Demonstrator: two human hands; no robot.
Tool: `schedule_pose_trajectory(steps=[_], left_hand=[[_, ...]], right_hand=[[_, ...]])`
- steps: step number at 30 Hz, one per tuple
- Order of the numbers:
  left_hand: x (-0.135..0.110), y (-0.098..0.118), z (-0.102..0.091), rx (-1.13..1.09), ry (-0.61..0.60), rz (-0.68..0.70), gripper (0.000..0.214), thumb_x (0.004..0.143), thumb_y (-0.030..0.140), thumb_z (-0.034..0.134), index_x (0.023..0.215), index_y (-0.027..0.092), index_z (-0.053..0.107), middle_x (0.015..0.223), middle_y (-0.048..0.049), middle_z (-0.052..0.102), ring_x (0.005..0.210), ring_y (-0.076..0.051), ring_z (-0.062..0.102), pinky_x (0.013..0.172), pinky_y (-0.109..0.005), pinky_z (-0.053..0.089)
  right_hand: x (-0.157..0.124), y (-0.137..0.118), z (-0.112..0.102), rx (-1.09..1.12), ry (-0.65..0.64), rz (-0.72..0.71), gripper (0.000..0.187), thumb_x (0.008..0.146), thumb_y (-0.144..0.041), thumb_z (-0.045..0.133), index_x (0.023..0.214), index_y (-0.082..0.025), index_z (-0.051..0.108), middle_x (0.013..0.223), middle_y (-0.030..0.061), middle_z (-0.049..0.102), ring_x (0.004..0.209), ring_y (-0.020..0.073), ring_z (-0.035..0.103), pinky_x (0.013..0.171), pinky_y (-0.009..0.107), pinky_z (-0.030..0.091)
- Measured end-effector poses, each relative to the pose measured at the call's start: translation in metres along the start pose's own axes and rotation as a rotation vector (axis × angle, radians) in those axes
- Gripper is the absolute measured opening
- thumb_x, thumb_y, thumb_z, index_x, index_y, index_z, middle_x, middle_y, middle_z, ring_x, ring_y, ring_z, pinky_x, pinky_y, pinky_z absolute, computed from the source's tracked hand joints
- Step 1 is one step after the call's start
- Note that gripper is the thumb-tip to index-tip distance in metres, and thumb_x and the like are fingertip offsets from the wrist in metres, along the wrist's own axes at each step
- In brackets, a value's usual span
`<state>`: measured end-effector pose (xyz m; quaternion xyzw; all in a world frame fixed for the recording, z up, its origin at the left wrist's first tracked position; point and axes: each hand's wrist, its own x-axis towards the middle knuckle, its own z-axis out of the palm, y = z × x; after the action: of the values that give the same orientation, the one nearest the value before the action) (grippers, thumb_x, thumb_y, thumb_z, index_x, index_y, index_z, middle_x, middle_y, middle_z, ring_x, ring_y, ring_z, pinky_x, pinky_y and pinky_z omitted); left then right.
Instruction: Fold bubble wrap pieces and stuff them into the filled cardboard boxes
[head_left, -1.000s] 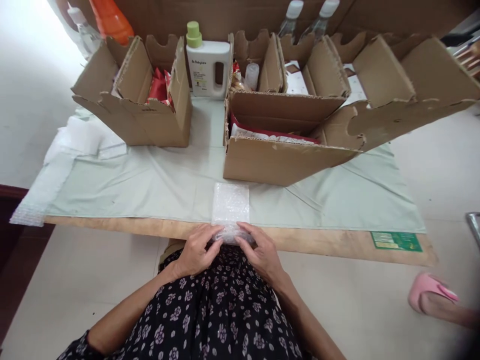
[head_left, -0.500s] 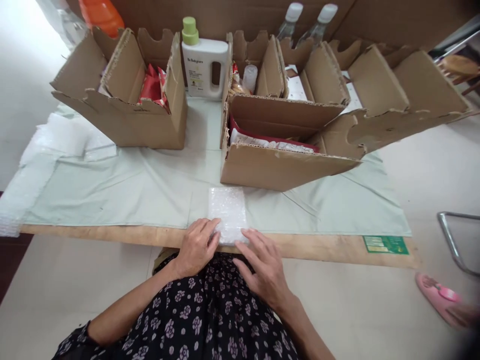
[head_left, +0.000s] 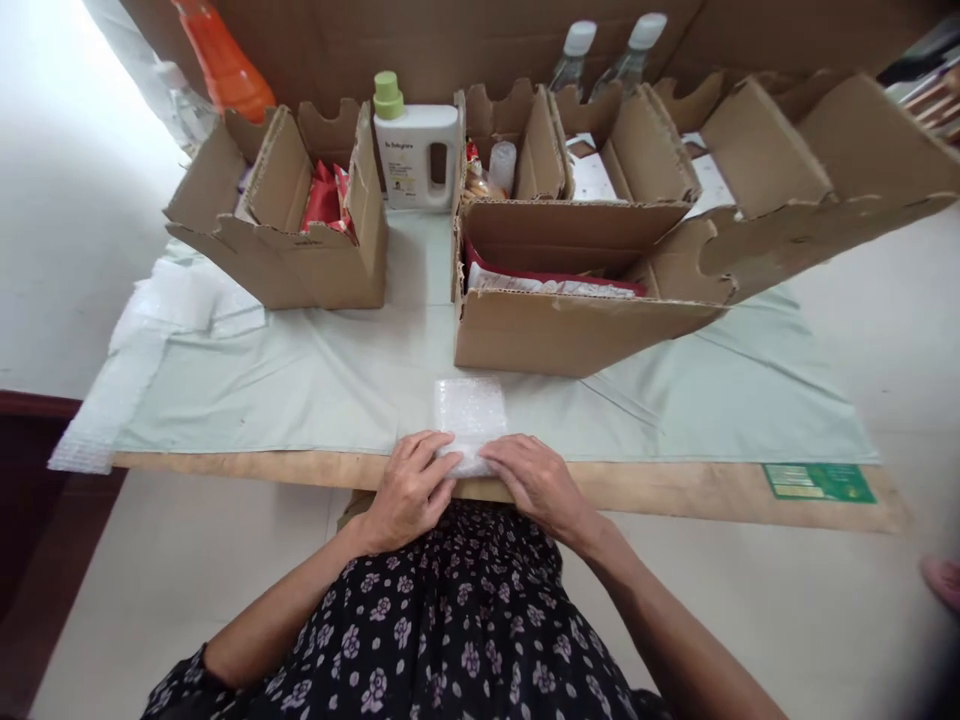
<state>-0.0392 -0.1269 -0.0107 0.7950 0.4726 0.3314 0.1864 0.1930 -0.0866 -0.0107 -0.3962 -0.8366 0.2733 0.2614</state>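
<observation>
A small sheet of clear bubble wrap (head_left: pixel 471 405) lies at the table's front edge, its near end bunched or folded over. My left hand (head_left: pixel 417 488) closes on the near left corner, thumb and fingers pinching it. On the near right corner, my right hand (head_left: pixel 537 482) grips with thumb beneath and fingers on top. Both hands rest just over the wooden edge, a short gap apart.
Cardboard dividers (head_left: pixel 525 335) with packets stand behind the wrap; another cardboard box (head_left: pixel 322 275) is at left. Between them stands a white detergent bottle (head_left: pixel 416 160). More bubble wrap (head_left: pixel 139 370) hangs over the left side. A green label (head_left: pixel 817 482) lies on the right edge.
My right hand has moved in and closed on the near right corner of the bubble wrap. The left hand's fingers have tightened on the left corner. The camera view has shifted left.
</observation>
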Motion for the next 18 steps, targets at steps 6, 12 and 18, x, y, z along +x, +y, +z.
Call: schedule_pose_trajectory(steps=[6, 12, 18], left_hand=[[0.015, -0.011, -0.003, -0.083, -0.001, -0.151, 0.025, 0.099, 0.02, 0.058, 0.122, 0.018, 0.068, 0.098, -0.0075, 0.075, 0.089, -0.021, 0.069, 0.08, -0.036, 0.06], [0.034, -0.022, 0.002, -0.1, -0.019, -0.266, 0.026, 0.096, 0.021, 0.06, 0.12, 0.019, 0.07, 0.1, -0.0059, 0.071, 0.075, -0.015, 0.066, 0.074, -0.031, 0.058], [0.023, -0.019, -0.011, -0.24, 0.125, -0.465, 0.034, 0.096, 0.034, 0.066, 0.126, 0.018, 0.067, 0.103, -0.0078, 0.071, 0.081, -0.017, 0.068, 0.074, -0.031, 0.061]], right_hand=[[0.0, -0.008, -0.01, 0.028, 0.097, 0.208, 0.029, 0.107, -0.035, 0.049, 0.117, -0.026, 0.075, 0.111, 0.0068, 0.079, 0.101, 0.0238, 0.073, 0.089, 0.041, 0.058], [-0.004, -0.013, -0.003, -0.341, 0.09, -0.086, 0.031, 0.098, -0.025, 0.065, 0.128, -0.024, 0.07, 0.138, 0.0126, 0.069, 0.128, 0.0321, 0.061, 0.101, 0.048, 0.049], [0.021, 0.005, 0.003, -0.207, 0.119, 0.002, 0.029, 0.104, -0.022, 0.054, 0.128, -0.024, 0.07, 0.121, 0.0103, 0.077, 0.109, 0.0266, 0.069, 0.094, 0.045, 0.051]])
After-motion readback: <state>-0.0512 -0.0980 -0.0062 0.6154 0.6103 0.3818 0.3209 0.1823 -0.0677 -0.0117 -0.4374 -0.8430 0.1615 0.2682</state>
